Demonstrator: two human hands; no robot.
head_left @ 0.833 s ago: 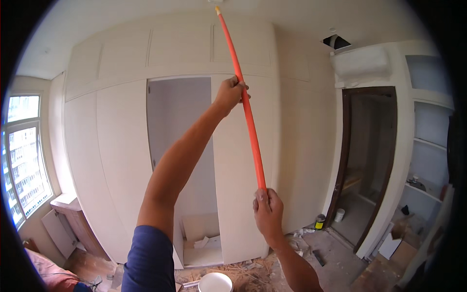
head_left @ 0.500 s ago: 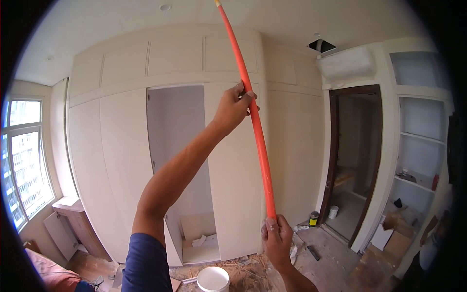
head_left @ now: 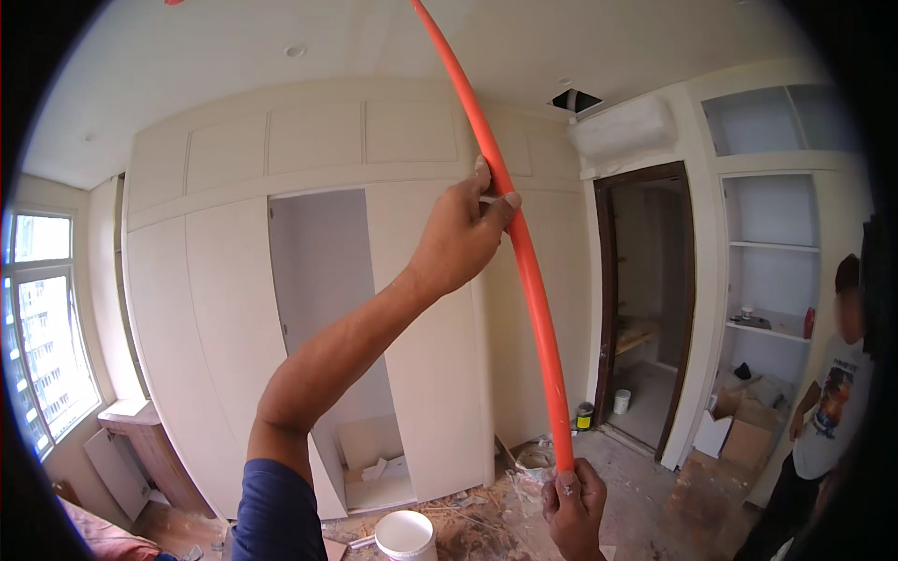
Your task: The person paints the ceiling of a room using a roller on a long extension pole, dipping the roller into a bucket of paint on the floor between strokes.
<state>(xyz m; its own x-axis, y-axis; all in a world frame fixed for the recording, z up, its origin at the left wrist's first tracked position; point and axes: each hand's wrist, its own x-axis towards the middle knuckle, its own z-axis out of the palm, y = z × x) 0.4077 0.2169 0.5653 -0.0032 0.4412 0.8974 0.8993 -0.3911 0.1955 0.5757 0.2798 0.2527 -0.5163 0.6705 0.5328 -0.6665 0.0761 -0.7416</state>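
Observation:
A long orange pole [head_left: 539, 299] runs up from the lower right to the top edge of the head view, leaning left and looking bowed; its upper end is out of the picture. My left hand [head_left: 465, 229] is closed around its upper part, thumb against the near side. Lower down, my right hand [head_left: 573, 510] grips the pole's bottom end, fingers wrapped around it. At the very top left edge shows a small orange bit [head_left: 174, 2] of something I cannot make out.
A cream wall of cupboards [head_left: 243, 318] stands ahead, with one compartment uncovered. Below are a white bucket [head_left: 405, 537] and another smeared bucket [head_left: 535, 458] on a littered floor. At right are a dark-framed doorway [head_left: 645, 309], shelves [head_left: 772, 245] and a standing person [head_left: 832, 402].
The pole's top has gone out of view above. Both hands appear lower, and my right hand farther right. The view has turned right, showing more of the person.

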